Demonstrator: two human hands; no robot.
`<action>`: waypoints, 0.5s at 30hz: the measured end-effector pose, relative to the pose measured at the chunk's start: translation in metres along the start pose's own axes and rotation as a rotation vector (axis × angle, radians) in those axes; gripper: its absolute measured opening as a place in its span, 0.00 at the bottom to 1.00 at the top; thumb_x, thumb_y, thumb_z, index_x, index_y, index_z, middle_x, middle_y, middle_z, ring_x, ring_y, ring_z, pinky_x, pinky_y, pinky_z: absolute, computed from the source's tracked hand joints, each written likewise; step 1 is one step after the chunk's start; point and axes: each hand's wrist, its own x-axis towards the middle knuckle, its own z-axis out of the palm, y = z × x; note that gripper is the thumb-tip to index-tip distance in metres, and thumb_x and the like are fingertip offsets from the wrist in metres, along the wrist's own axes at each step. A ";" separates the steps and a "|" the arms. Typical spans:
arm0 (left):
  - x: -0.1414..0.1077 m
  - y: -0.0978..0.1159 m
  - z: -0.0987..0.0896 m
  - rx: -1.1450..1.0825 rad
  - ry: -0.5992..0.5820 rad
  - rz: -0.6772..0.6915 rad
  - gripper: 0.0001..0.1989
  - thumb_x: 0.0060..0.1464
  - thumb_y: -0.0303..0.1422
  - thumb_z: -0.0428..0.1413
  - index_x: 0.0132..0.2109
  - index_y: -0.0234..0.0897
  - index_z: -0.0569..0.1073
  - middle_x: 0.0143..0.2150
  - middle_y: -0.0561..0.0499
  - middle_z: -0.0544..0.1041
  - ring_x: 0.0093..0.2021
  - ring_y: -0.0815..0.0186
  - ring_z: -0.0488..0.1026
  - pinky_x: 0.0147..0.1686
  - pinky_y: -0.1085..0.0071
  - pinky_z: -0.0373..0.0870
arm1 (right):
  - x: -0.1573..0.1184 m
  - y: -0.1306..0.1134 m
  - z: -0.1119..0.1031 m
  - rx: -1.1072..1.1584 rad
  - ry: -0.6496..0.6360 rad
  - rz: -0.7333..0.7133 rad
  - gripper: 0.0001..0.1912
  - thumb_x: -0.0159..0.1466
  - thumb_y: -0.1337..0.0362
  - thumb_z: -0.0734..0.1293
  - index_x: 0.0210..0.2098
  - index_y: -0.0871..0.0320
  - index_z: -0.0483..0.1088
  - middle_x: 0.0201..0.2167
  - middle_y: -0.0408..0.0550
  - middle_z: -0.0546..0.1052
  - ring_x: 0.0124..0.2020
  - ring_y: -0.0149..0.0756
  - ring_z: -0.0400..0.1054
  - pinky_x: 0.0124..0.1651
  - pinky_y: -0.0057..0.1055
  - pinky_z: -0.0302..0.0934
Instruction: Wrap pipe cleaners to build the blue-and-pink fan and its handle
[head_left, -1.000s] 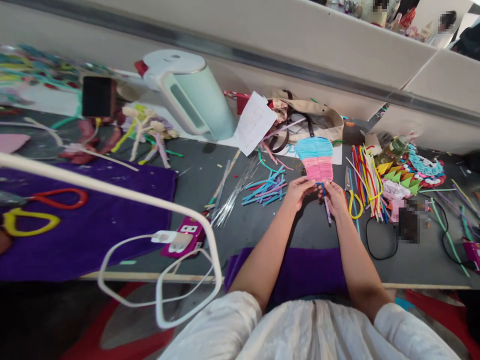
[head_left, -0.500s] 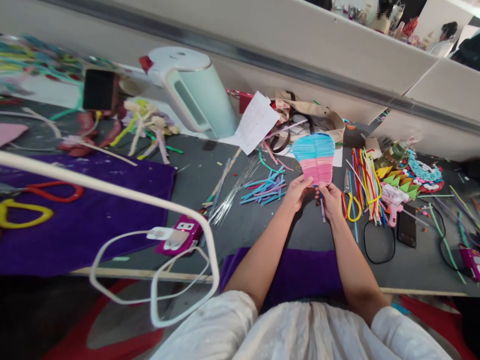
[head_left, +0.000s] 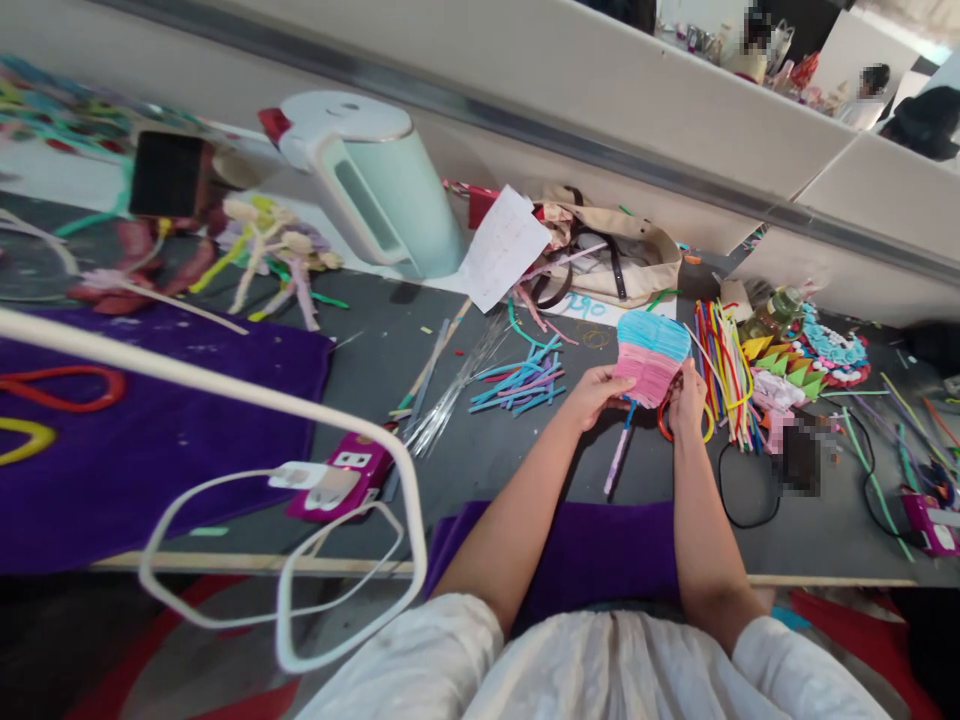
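Note:
A petal-shaped piece made of pipe cleaners (head_left: 652,360), blue at the top and pink below, is held up over the table between my two hands. My left hand (head_left: 598,393) pinches its lower left edge. On its lower right edge, my right hand (head_left: 686,396) has its fingers closed. A thin purple and blue wrapped stem (head_left: 618,460) hangs down from the piece, slanting to the left. Behind my right hand lie scissors (head_left: 707,422) with red and yellow handles, partly hidden. Cut blue and purple pipe cleaners (head_left: 517,380) lie left of the piece.
A pale green kettle (head_left: 405,190) stands at the back beside a paper sheet (head_left: 506,245) and a beige bag (head_left: 652,265). Bundled pipe cleaners (head_left: 724,370) lie at right. A white bar (head_left: 225,365) and looping cable cross the left foreground. Other people are beyond the partition.
The blue and pink piece has moved right and down and tilted, its stem now showing fully. My right hand has shifted up along its right edge. The view has turned slightly.

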 end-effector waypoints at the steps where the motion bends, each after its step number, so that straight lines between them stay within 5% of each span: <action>1: -0.001 -0.001 0.001 0.027 -0.022 -0.004 0.19 0.36 0.36 0.69 0.38 0.32 0.79 0.30 0.45 0.79 0.27 0.64 0.76 0.28 0.69 0.75 | 0.001 -0.001 -0.002 -0.020 0.020 -0.013 0.24 0.57 0.43 0.65 0.21 0.55 0.57 0.13 0.34 0.59 0.13 0.23 0.51 0.16 0.23 0.48; 9: -0.001 -0.005 0.006 0.199 -0.038 0.055 0.19 0.34 0.33 0.69 0.37 0.32 0.78 0.31 0.47 0.80 0.27 0.64 0.76 0.27 0.72 0.72 | 0.004 -0.001 -0.011 -0.103 0.059 -0.044 0.28 0.57 0.42 0.65 0.19 0.54 0.48 0.11 0.32 0.51 0.12 0.22 0.43 0.15 0.24 0.41; 15: -0.004 -0.002 0.007 0.211 -0.020 0.057 0.18 0.36 0.33 0.68 0.38 0.33 0.78 0.30 0.48 0.79 0.27 0.64 0.76 0.27 0.71 0.72 | 0.008 0.001 -0.013 -0.076 0.060 0.039 0.27 0.56 0.41 0.66 0.18 0.54 0.52 0.11 0.33 0.56 0.12 0.22 0.48 0.15 0.24 0.44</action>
